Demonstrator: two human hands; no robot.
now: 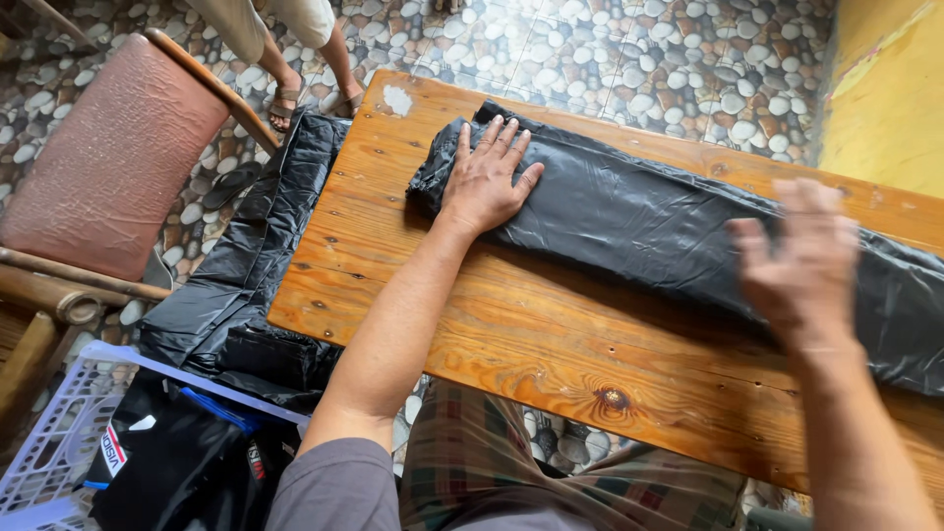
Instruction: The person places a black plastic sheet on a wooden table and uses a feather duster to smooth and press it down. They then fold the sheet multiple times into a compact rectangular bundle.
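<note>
Bright daylight, coming from the top of frame: strong washed-out glare on the pebble floor [551, 39] there. Bench [551, 324] evenly lit, wood grain sharp, soft shadow under the left hand [484, 182] and forearm. Black plastic sheet [629, 216] shows pale sheen on its creases, detail holds. Right hand [801, 261] is heavily motion-blurred, fingers [752, 246] smeared; left hand crisp. Wide-angle distortion: bench edges splay outward, chair [108, 157] and basket [59, 442] stretch at the left edge. Bottom-left corner darker, black fabric loses detail.
</note>
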